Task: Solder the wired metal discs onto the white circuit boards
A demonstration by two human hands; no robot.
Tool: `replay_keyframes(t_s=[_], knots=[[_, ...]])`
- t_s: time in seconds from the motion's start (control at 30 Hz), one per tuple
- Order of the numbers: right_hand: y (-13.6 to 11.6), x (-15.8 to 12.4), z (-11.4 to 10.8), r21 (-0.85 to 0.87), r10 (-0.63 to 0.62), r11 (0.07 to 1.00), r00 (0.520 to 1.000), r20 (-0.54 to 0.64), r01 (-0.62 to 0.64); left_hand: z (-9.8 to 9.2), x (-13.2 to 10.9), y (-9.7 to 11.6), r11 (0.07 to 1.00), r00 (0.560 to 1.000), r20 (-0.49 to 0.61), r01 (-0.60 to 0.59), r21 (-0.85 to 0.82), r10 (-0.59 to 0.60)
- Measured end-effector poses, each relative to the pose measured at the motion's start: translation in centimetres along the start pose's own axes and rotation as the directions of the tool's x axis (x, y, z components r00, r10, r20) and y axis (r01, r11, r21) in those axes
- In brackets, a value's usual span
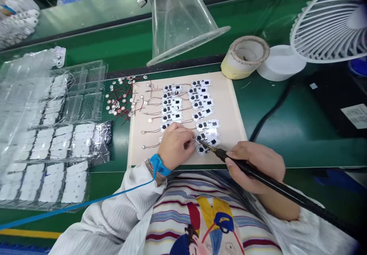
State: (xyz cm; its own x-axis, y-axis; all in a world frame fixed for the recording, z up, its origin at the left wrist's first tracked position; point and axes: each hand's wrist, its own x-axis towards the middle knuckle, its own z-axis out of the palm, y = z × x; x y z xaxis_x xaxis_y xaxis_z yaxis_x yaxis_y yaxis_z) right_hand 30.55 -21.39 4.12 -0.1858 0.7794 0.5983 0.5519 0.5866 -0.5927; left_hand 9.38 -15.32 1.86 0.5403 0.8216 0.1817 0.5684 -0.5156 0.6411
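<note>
My right hand (255, 167) grips a black soldering iron (243, 166) like a pen. Its metal tip reaches a white circuit board (210, 132) in the right column on the beige work mat (229, 113). My left hand (177, 144), with a blue wrist strap (160, 165), is closed at the left end of that same board, thumb and finger pinched together. Whatever the pinch holds is too small to make out; thin wires run near it. Further boards (172, 103) lie in a left column, with wires and small round discs (143, 147) trailing left.
A heap of wired discs (120, 98) lies left of the mat, beside clear trays (77, 144) of white boards. A clear funnel-shaped hood (183, 25) hangs above. Behind right stand a tape roll (239, 62), a white dish (282, 65) and a fan (329, 25). A black cable (271, 111) crosses the table.
</note>
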Motion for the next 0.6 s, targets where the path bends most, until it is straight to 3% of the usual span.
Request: replay_keyframes(t_s=[0.37,0.6], knots=[[-0.38,-0.43,0.30,-0.011,0.037,0.999,0.999,0.013,-0.037,-0.02,0.14,-0.04,1.000,1.000,0.021,0.019,-0.003,-0.019],[-0.33,-0.12,0.35,-0.005,-0.004,1.000,1.000,0.009,0.004,-0.08,0.17,-0.03,1.000,1.000,0.027,0.006,0.010,-0.006]])
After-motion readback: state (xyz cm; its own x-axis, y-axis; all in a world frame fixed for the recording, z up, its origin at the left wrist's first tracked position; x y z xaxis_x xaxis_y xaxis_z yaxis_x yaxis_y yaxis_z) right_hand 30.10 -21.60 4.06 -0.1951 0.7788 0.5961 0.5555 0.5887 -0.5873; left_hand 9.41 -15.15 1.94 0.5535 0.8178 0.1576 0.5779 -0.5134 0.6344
